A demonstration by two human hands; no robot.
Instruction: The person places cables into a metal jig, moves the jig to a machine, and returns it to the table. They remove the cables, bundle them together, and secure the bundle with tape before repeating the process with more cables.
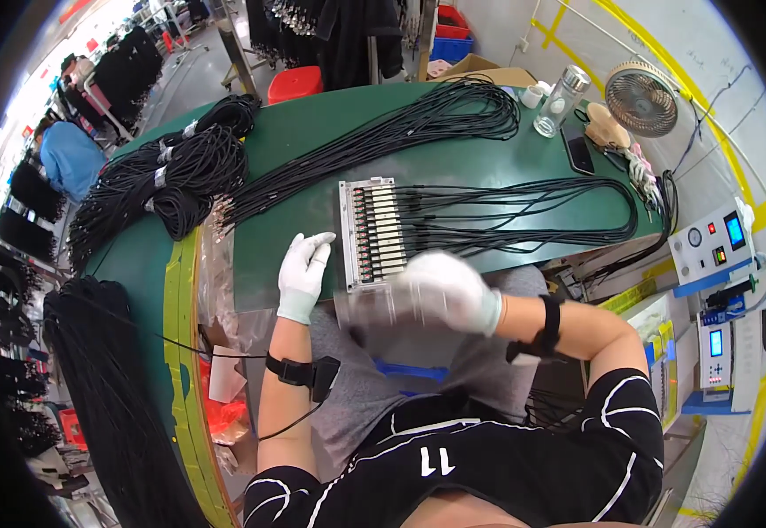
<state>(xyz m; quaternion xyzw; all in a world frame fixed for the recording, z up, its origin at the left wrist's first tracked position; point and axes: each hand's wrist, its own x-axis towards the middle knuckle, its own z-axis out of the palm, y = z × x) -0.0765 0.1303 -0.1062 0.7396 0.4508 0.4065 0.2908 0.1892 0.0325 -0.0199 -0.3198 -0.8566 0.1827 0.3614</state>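
In front of me on the green table point(295, 151) lies a flat metal fixture point(345, 231). Cable ends sit side by side in its row of pale slots, and black cables point(559, 185) run from it to the right and loop back. My left hand point(302, 275), in a white glove, is at the fixture's left side with its fingers stretched and apart, holding nothing I can see. Over the fixture's near right corner, my gloved right hand point(446, 289) is smeared by motion. A see-through blurred shape point(374, 310) shows beside it, too unclear to name. The right fingers cannot be made out.
Behind the fixture lies a long bundle of black cables point(356, 148); thicker tied coils point(158, 167) are at the left. A glass bottle point(561, 101), phone point(579, 152) and fan point(641, 99) stand at the back right. Instrument boxes point(713, 238) are on the right. A person point(68, 158) is far left.
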